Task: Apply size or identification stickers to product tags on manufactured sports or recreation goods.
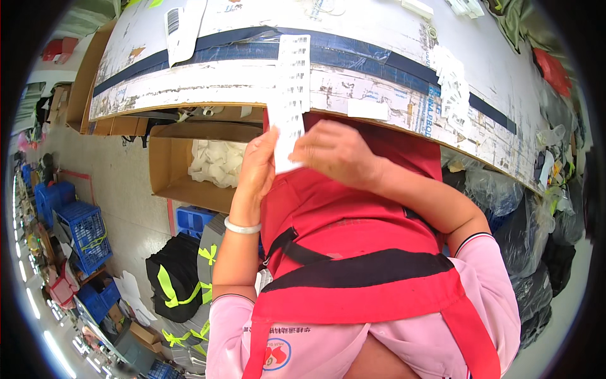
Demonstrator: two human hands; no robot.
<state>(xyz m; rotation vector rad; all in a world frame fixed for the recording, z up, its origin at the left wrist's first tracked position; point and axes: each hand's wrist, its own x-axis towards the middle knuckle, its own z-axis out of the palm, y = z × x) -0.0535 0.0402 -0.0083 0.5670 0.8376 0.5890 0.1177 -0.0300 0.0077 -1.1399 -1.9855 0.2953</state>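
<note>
A long white strip of barcode labels (291,95) runs from the table's near edge down toward my body. Its far part lies on the table, and its lower end hangs in front of my red apron (353,202). My left hand (257,161) grips the strip's left edge near that end, thumb on top. From the other side my right hand (338,151) reaches in, slightly blurred, its fingers curled and pinched at the strip's lower right edge. Whether a single label is between those fingertips I cannot make out.
The worn white table (221,85) bears blue tape, a white tag (183,31) and a pile of label strips (451,88). Below its edge stands a cardboard box (170,167) with white paper scraps. Black bags (177,278) lie at left, plastic-wrapped bundles (524,227) at right.
</note>
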